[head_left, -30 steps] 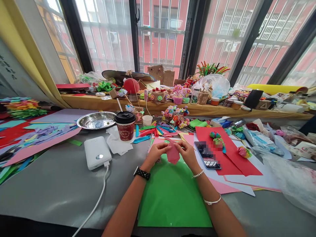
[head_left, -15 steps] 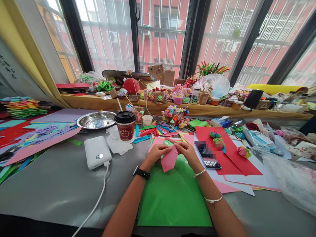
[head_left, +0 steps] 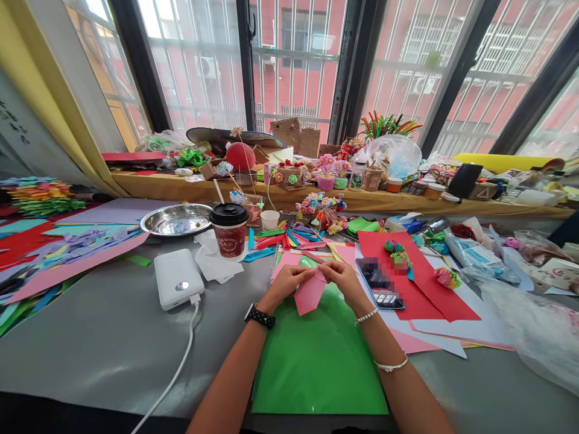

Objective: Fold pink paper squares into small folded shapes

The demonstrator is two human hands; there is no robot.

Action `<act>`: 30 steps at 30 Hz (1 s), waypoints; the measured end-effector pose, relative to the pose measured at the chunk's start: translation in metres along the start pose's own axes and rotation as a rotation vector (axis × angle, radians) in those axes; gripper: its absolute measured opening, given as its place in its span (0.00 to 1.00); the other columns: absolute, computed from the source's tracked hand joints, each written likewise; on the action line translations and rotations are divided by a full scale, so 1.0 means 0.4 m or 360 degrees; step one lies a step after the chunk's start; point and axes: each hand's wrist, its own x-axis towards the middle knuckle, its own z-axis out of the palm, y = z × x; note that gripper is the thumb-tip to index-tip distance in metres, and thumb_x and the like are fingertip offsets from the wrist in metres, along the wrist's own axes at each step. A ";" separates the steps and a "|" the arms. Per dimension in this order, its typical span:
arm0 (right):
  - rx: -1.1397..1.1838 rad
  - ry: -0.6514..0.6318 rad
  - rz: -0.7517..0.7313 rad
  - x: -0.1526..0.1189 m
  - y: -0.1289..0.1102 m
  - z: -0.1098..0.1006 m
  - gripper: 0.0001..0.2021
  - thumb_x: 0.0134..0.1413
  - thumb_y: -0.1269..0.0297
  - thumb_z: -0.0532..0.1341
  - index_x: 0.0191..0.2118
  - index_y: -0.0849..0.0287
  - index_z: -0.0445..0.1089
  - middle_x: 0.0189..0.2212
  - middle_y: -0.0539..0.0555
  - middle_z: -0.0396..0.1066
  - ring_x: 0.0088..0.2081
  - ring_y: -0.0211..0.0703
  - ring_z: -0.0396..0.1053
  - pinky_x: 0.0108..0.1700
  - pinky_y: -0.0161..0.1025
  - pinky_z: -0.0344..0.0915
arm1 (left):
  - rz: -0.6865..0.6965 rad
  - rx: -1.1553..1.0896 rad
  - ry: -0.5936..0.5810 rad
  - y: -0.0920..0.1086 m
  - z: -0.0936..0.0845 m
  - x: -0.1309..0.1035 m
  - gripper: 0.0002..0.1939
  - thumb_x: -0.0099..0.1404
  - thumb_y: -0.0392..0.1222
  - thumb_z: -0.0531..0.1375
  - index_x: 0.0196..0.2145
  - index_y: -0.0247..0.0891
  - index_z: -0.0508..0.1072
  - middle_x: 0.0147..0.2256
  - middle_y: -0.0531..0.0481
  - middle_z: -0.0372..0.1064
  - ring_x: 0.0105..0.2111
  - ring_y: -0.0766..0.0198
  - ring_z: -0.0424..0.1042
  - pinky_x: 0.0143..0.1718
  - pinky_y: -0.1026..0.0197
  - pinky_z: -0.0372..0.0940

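A folded piece of pink paper is held up between both hands, its pointed end hanging toward me. My left hand pinches its upper left edge. At the upper right, the fingers of my right hand are closed on the same paper. Beneath the hands lies a glossy green sheet on the grey table. Narrow folded paper pieces in several colours lie beyond the hands.
A lidded cup, a white power bank with a cable and a metal tray stand to the left. On the right, a phone rests on red paper. Crafts line the sill.
Both hands have stayed in nearly the same place. The pink paper and the fingertips on it have shifted only very slightly.
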 end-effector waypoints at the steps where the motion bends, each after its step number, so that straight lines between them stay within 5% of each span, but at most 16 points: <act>1: -0.0003 0.0001 -0.0003 -0.001 -0.001 0.001 0.13 0.38 0.55 0.60 0.22 0.61 0.67 0.16 0.47 0.61 0.19 0.32 0.57 0.22 0.32 0.55 | 0.0012 0.0000 0.0003 0.000 0.001 0.000 0.19 0.50 0.51 0.55 0.30 0.33 0.74 0.18 0.53 0.63 0.17 0.73 0.53 0.15 0.70 0.44; 12: -0.0011 0.0053 -0.0059 0.000 -0.005 0.003 0.12 0.41 0.57 0.58 0.19 0.61 0.62 0.15 0.45 0.56 0.18 0.31 0.53 0.21 0.31 0.52 | 0.0133 -0.0201 0.0100 -0.001 0.005 0.005 0.16 0.47 0.45 0.60 0.34 0.36 0.71 0.29 0.49 0.70 0.28 0.65 0.66 0.26 0.67 0.58; 20: 0.0044 -0.0007 0.0012 0.002 0.001 0.002 0.12 0.41 0.56 0.58 0.21 0.61 0.64 0.15 0.45 0.57 0.18 0.31 0.54 0.21 0.31 0.52 | 0.0180 0.0010 0.0231 0.001 0.002 0.001 0.13 0.48 0.46 0.58 0.31 0.38 0.74 0.33 0.47 0.72 0.34 0.59 0.67 0.33 0.63 0.60; 30: -0.0191 0.0077 -0.0037 -0.004 -0.015 0.005 0.13 0.40 0.55 0.58 0.20 0.61 0.64 0.13 0.45 0.56 0.17 0.31 0.51 0.19 0.31 0.49 | 0.0213 0.0069 0.0162 0.001 0.005 0.002 0.15 0.50 0.47 0.57 0.33 0.35 0.73 0.33 0.47 0.71 0.32 0.63 0.67 0.31 0.66 0.60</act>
